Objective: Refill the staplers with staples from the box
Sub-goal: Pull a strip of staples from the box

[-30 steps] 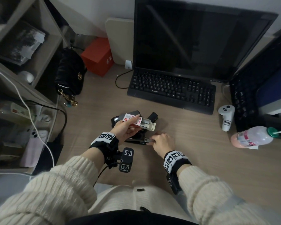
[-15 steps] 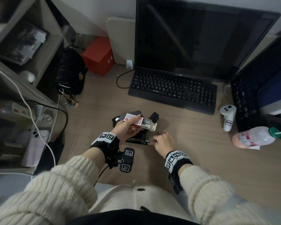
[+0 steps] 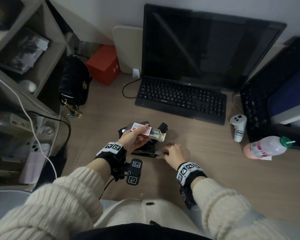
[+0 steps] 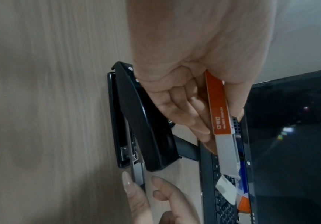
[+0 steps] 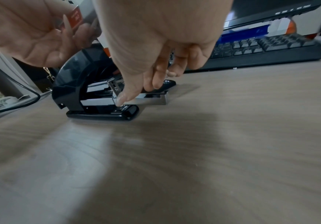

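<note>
We're holding the staple box (image 3: 142, 131) up in our left hand (image 3: 134, 141), thumb on top and fingers curled under, just above and behind the black stapler (image 5: 90, 91) on the desk (image 3: 215, 170). The box's inner tray is slid partway out toward the keyboard (image 3: 180, 101) side with its end flap hanging open, so presumably we keep it aloft to have staples within reach of the stapler. The stapler sits on its base in front of the keyboard, top arm swung up, and its metal magazine (image 5: 148, 101) sticks out past the nose toward our right hand (image 3: 176, 152). Right-hand fingertips (image 5: 121, 100) are curled down and pinching at that magazine right at the stapler's front end: thumb low on the near side, other fingers bunched on top. Whether the channel already has a strip in it, we can't tell; fingers cover it. Our read: this is the loading step on this stapler, magazine pulled out so a strip can drop in, then it gets pushed home. A second dark stapler (image 3: 163, 128) lies just beyond the first, between it and the keyboard, mostly hidden by the box; looks unhandled. Risk as we see it: the tilted open tray could spill strips over the stapler.
</note>
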